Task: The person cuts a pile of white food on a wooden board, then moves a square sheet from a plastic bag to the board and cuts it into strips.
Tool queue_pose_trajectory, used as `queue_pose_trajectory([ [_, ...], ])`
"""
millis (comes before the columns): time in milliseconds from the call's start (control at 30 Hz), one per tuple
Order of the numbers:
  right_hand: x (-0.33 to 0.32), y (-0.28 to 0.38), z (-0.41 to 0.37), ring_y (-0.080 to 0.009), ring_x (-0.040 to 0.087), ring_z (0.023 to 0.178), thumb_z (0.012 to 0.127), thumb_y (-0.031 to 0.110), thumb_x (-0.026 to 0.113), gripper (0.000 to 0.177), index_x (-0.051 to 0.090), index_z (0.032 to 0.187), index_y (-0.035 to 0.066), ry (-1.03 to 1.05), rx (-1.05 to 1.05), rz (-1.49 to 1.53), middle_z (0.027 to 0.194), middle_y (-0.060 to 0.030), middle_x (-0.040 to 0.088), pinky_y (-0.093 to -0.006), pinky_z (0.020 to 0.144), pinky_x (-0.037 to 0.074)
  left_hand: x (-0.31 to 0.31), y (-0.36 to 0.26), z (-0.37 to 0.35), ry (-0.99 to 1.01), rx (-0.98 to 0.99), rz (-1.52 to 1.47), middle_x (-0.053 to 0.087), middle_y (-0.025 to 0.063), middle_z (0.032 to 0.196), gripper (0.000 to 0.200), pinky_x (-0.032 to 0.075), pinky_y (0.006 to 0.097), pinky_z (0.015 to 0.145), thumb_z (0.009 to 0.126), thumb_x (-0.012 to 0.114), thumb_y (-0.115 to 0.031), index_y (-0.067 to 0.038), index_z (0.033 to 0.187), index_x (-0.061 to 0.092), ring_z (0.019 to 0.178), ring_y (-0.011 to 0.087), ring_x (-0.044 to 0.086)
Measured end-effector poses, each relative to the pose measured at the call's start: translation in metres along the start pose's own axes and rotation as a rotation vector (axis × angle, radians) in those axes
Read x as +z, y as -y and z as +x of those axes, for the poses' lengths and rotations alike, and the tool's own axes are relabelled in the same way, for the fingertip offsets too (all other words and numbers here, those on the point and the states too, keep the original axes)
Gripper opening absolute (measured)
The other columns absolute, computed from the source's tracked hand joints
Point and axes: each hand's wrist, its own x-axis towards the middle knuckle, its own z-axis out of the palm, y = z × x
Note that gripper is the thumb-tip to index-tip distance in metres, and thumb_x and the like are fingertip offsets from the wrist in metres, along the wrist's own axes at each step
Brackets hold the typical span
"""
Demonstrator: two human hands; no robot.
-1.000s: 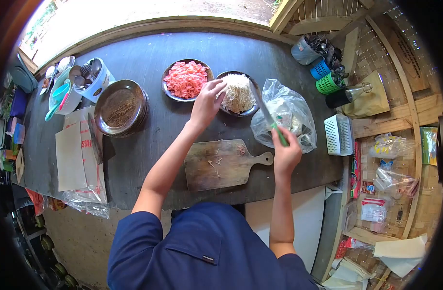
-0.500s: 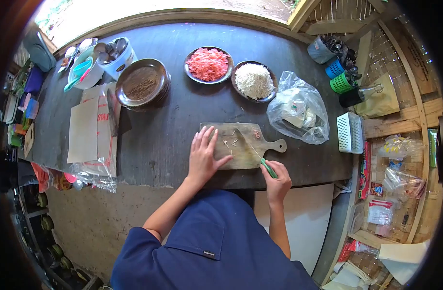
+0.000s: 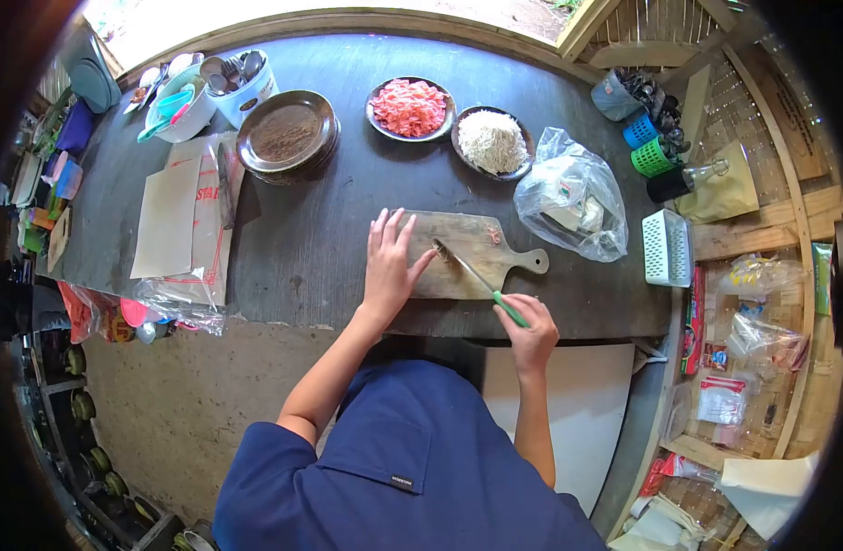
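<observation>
A wooden cutting board [image 3: 472, 230] with a handle on its right lies near the table's front edge. My left hand [image 3: 389, 266] rests over the board's left side, fingers stretched out and the thumb pointing at a small heap of thin pieces [image 3: 442, 253]. In my right hand [image 3: 530, 332] is a knife [image 3: 509, 307] with a green handle. Its blade slants up and left across the board, tip at the heap beside my left thumb. A few small reddish bits [image 3: 495, 236] lie at the board's upper right.
Behind the board stand a plate of pink shreds [image 3: 408, 108], a plate of white shreds [image 3: 492, 142] and a clear plastic bag [image 3: 573, 204]. Stacked dark plates [image 3: 288, 133], a larger knife [image 3: 225, 188] and cardboard [image 3: 167, 220] are at left. A white basket [image 3: 667, 248] is at right.
The scattered thin pieces on the board are now gathered into a small heap near my left thumb. The knife tip has moved left to them. The camera view has shifted slightly.
</observation>
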Motion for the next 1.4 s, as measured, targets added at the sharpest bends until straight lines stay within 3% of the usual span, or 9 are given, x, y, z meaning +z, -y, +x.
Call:
queue_pose_trajectory([
  [100, -0.006, -0.006, -0.016, -0.0217, 0.074, 0.088, 0.082, 0.011, 0.09, 0.021, 0.085, 0.103, 0.011, -0.082, 0.018, 0.032, 0.104, -0.0036, 0.08, -0.0357, 0.08, 0.058, -0.01, 0.0, -0.016, -0.003, 0.003, -0.011, 0.055, 0.0165, 0.154, 0.058, 0.03, 0.0535, 0.129, 0.096, 0.079, -0.03, -0.001, 0.143, 0.063, 0.152, 0.0403, 0.04],
  [133, -0.002, -0.012, -0.018, -0.0154, 0.072, 0.077, 0.088, 0.012, 0.088, 0.022, 0.084, 0.109, 0.006, -0.15, 0.074, 0.138, 0.098, -0.0053, 0.081, -0.0312, 0.072, 0.056, -0.011, 0.0, -0.021, 0.016, 0.02, -0.055, 0.058, 0.0169, 0.151, 0.055, 0.032, 0.0524, 0.128, 0.096, 0.078, -0.026, 0.0, 0.143, 0.064, 0.15, 0.0401, 0.043],
  [167, 0.0, -0.017, -0.022, -0.0154, 0.072, 0.077, 0.088, 0.012, 0.088, 0.022, 0.084, 0.109, 0.006, -0.151, 0.077, 0.141, 0.098, -0.0053, 0.081, -0.0312, 0.072, 0.056, -0.012, 0.001, -0.025, 0.033, 0.037, -0.099, 0.06, 0.0173, 0.148, 0.053, 0.035, 0.0514, 0.127, 0.096, 0.078, -0.021, 0.0, 0.142, 0.064, 0.148, 0.0399, 0.047],
  [233, 0.004, -0.024, -0.028, -0.0082, 0.064, 0.07, 0.094, 0.015, 0.086, 0.027, 0.082, 0.116, 0.0, -0.105, 0.641, 0.493, 0.091, -0.0034, 0.078, -0.0255, 0.064, 0.05, -0.011, -0.005, -0.031, 0.002, 0.071, -0.159, 0.065, 0.0179, 0.141, 0.05, 0.043, 0.0476, 0.122, 0.095, 0.076, -0.014, 0.001, 0.141, 0.064, 0.142, 0.038, 0.054],
  [367, 0.02, -0.018, -0.047, -0.0049, 0.059, 0.068, 0.096, 0.016, 0.084, 0.031, 0.08, 0.122, -0.002, -0.051, 0.608, 0.501, 0.086, 0.0001, 0.073, -0.0234, 0.06, 0.046, -0.007, -0.015, -0.039, 0.051, 0.051, -0.197, 0.065, 0.0184, 0.141, 0.053, 0.049, 0.0432, 0.116, 0.096, 0.075, -0.012, 0.003, 0.144, 0.061, 0.141, 0.0355, 0.056],
  [567, 0.046, 0.011, -0.059, -0.0054, 0.059, 0.066, 0.096, 0.016, 0.084, 0.031, 0.08, 0.121, -0.002, 0.032, 0.623, 0.564, 0.086, -0.001, 0.074, -0.0237, 0.06, 0.047, 0.008, -0.025, -0.047, 0.046, 0.072, -0.065, 0.059, 0.0245, 0.152, 0.064, 0.038, 0.049, 0.125, 0.1, 0.074, -0.02, 0.009, 0.152, 0.051, 0.15, 0.0391, 0.049],
  [667, 0.048, 0.016, -0.058, -0.0065, 0.061, 0.066, 0.096, 0.017, 0.084, 0.032, 0.08, 0.121, -0.003, 0.082, 0.577, 0.545, 0.086, -0.0023, 0.074, -0.0245, 0.06, 0.048, 0.013, -0.028, -0.054, 0.078, 0.087, -0.009, 0.047, 0.0287, 0.163, 0.078, 0.027, 0.0506, 0.131, 0.102, 0.071, -0.034, 0.014, 0.156, 0.043, 0.157, 0.0396, 0.039],
  [967, 0.055, 0.012, -0.063, -0.0039, 0.059, 0.066, 0.096, 0.015, 0.085, 0.03, 0.081, 0.119, -0.004, 0.102, 0.629, 0.67, 0.089, -0.0001, 0.075, -0.0223, 0.06, 0.046, 0.012, -0.033, -0.056, 0.147, 0.135, 0.143, 0.042, 0.025, 0.168, 0.088, 0.023, 0.0509, 0.132, 0.103, 0.062, -0.057, 0.01, 0.158, 0.043, 0.16, 0.0359, 0.035],
  [1400, 0.042, 0.015, -0.032, -0.0034, 0.057, 0.067, 0.096, 0.011, 0.084, 0.028, 0.08, 0.12, -0.004, -0.002, 0.638, 0.773, 0.087, 0.0006, 0.074, -0.0216, 0.06, 0.044, 0.018, -0.046, -0.02, 0.17, 0.17, 0.162, 0.039, 0.0202, 0.172, 0.092, 0.015, 0.0551, 0.134, 0.102, 0.06, -0.062, 0.008, 0.16, 0.043, 0.163, 0.0325, 0.031],
])
